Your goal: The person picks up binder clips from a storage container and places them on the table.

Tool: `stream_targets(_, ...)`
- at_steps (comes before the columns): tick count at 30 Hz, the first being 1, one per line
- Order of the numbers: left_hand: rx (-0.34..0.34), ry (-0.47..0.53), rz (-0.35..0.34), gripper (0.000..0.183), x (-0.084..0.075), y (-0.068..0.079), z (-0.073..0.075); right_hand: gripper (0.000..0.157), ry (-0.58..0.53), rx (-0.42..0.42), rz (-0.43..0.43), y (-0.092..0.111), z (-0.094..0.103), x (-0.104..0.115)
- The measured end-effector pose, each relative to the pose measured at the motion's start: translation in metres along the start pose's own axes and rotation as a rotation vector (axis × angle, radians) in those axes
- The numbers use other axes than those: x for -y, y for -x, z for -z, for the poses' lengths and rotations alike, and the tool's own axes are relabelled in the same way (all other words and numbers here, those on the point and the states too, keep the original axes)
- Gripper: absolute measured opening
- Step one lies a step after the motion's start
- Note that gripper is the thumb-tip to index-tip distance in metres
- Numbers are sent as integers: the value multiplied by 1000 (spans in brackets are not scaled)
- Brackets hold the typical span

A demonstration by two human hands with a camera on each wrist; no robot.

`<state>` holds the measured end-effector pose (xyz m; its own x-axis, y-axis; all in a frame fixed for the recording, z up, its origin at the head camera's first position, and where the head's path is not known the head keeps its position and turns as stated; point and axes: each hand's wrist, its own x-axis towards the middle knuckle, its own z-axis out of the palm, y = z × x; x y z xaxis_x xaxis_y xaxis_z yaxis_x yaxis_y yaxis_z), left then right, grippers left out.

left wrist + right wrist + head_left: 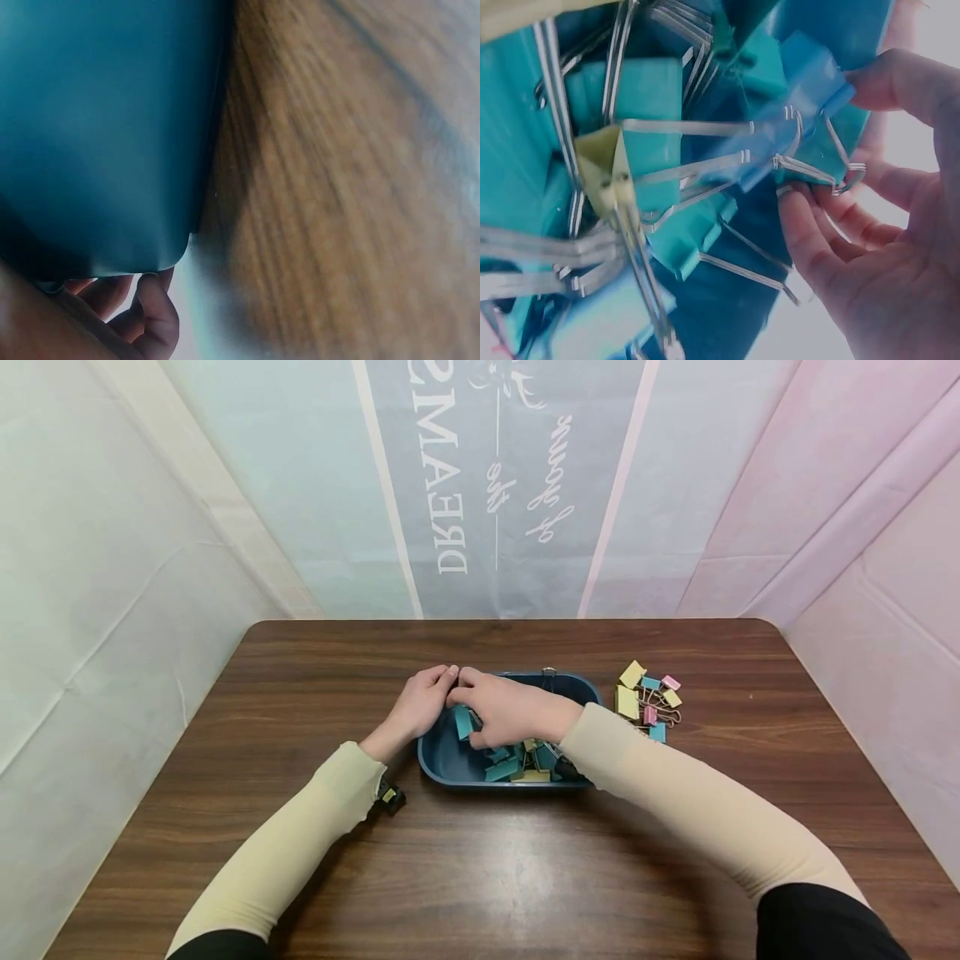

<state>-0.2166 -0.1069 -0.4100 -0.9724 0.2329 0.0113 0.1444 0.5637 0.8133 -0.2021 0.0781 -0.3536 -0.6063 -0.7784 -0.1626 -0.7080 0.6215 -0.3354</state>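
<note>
A dark blue tray (450, 768) holding several binder clips stands on the table. My left hand (422, 703) is at its far left corner, bent fingers gripping the edge; the tray's outer wall (112, 135) fills much of the left wrist view, with fingers (157, 315) just below it. My right hand (517, 706) reaches over the tray from the right. Between its thumb and fingers it pinches a teal binder clip (463, 723), blurred in the right wrist view. Beneath lie more teal clips (690, 232) and a yellow clip (604, 169), their wire handles overlapping.
Right of the tray, a loose pile of yellow, teal and pink binder clips (628, 702) lies on the brown wooden table (510, 877). A small black device (390, 797) is at my left wrist. Printed cloth (495, 485) hangs behind the table.
</note>
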Motion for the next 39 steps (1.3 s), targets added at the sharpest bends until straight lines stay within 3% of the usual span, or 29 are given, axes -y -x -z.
stream_targets(5, 6, 0, 14, 47, -1, 2, 0, 48, -38, -56, 30, 13, 7, -4)
stream_targets(10, 8, 7, 9, 52, -1, 1, 0, 40, -74, -103, -9, 25, 13, -9)
stream_targets(22, 2, 8, 28, 49, -1, 1, -1, 39, -135, -229, -3, 47, 33, -22)
stream_targets(31, -6, 2, 20, 49, -1, 1, -2, 35, -195, -352, -4, 82, 49, -39)
stream_targets(39, 5, -5, 21, 50, 0, 0, -1, 37, -234, -476, -125, 125, 53, -64)
